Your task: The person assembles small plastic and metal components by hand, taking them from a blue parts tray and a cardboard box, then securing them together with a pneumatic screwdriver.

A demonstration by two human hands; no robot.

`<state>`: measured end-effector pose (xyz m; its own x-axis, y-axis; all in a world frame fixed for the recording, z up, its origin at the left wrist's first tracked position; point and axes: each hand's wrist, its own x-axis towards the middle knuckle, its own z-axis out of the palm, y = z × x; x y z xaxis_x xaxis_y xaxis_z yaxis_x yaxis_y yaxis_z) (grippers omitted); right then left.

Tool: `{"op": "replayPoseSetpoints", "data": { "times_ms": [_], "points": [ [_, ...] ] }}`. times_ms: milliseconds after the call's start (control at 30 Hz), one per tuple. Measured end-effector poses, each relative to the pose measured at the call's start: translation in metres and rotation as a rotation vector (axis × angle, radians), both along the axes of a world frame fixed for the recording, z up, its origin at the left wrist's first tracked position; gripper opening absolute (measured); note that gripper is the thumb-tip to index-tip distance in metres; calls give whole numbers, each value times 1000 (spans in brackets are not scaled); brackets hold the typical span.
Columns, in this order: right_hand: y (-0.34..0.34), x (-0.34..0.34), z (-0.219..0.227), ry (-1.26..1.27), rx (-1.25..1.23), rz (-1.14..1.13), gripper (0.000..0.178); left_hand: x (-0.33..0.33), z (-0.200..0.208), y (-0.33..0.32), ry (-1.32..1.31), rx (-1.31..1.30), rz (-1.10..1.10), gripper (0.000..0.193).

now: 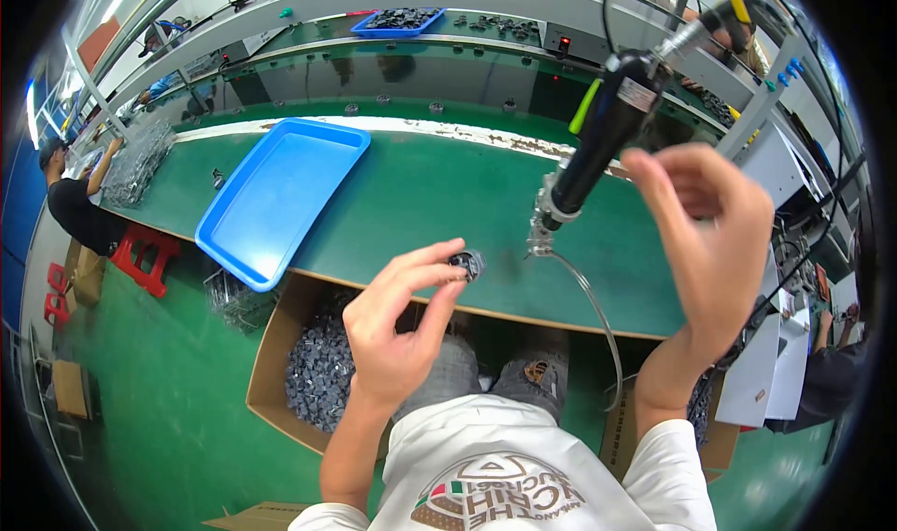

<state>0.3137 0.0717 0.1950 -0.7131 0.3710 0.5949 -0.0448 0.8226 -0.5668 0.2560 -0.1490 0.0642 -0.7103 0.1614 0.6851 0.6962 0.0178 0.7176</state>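
My left hand is over the near edge of the green workbench, pinching a small dark roundish part between thumb and fingertips. My right hand is raised to the right of a hanging black power screwdriver. Its thumb and index finger come together at the tips and the other fingers curl in; whether anything is between them is hidden. Under the screwdriver is a clear fitting at its lower tip, from which a thin clear tube curves down past the bench edge.
A blue tray lies on the green bench to the left. Below it, a cardboard box holds many dark small parts. Beyond runs a conveyor with spaced parts and another blue tray. A person works far left.
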Motion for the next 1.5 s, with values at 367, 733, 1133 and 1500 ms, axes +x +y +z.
{"op": "replayPoseSetpoints", "data": {
  "times_ms": [367,733,1133,1500],
  "points": [
    [-77,76,-85,100,82,653,31,81,-5,-27,-421,410,-376,44],
    [-83,79,-93,181,-8,581,29,84,-31,-21,-602,555,-666,50],
    [-90,67,-129,192,-397,489,20,72,-61,-8,-109,394,-337,39],
    [-83,53,-138,206,-345,429,23,59,-78,-1,-547,611,-553,40]
  ]
}}
